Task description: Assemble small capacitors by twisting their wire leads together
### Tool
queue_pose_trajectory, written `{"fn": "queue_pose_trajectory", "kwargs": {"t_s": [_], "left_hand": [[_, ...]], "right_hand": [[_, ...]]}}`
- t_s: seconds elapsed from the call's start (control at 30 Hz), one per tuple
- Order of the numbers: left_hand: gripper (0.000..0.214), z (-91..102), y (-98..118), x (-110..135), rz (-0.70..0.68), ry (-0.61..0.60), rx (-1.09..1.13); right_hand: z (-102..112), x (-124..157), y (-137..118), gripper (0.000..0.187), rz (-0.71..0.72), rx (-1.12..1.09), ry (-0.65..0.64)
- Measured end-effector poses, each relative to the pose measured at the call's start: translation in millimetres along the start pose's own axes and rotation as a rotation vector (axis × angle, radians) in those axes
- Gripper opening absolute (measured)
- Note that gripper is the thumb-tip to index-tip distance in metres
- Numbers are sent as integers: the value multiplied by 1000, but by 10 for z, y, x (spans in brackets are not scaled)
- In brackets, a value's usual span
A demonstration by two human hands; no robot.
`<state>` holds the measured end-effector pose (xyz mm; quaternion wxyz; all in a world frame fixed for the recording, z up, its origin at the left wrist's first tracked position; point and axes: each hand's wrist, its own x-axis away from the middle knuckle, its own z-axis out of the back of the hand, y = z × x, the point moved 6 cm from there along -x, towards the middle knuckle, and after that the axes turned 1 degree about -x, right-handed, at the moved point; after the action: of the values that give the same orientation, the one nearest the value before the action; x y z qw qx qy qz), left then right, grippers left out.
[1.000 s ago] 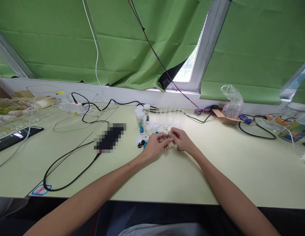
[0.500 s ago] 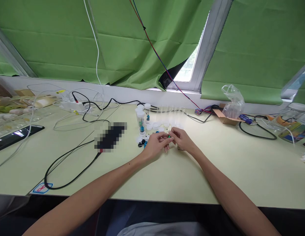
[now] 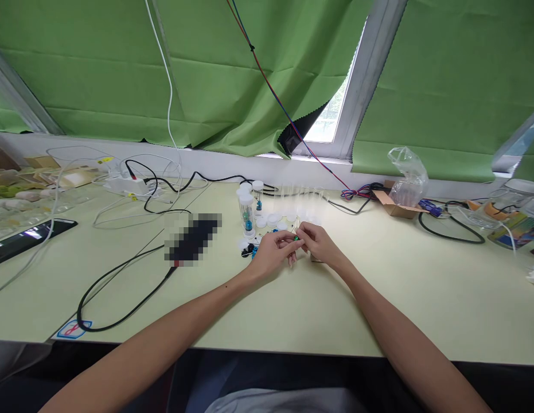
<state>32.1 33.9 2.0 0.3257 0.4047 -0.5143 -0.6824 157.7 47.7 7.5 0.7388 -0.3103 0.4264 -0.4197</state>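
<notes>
My left hand (image 3: 273,253) and my right hand (image 3: 320,244) meet fingertip to fingertip above the pale green table (image 3: 267,298). Both are pinched on a tiny green piece (image 3: 296,238) held between them. Just beyond the hands stand clear plastic tubes (image 3: 246,214) with blue and green pieces inside, beside several white caps (image 3: 272,220). Small blue and black pieces (image 3: 249,250) lie by my left hand.
A blurred dark device (image 3: 193,238) with a black cable (image 3: 120,289) lies to the left. A phone (image 3: 26,238), a white power strip (image 3: 128,186) and loose cords sit at the far left. A cardboard box with a plastic bag (image 3: 402,195) stands at the right.
</notes>
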Motion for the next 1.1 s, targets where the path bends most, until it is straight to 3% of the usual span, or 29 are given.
{"fn": "queue_pose_trajectory", "kwargs": {"t_s": [0.3,0.47,0.67,0.9,1.1], "left_hand": [[32,7,-41,-23,30,13,35],[35,35,-93,-40,71,62,74],[40,60,-116,-47,104,123,107],[40,103,-135,-57,94,162,95],[40,132,-156,-60,111,190,54]], "right_hand": [[11,-5,41,38,-7,-46,34],[87,-16,83,42,-41,-30,120],[303,-60,-25,39,-43,182,259],[239,-143,-89,24,-72,665,-67],[256,-219,-55,19,-63,864,-130]]}}
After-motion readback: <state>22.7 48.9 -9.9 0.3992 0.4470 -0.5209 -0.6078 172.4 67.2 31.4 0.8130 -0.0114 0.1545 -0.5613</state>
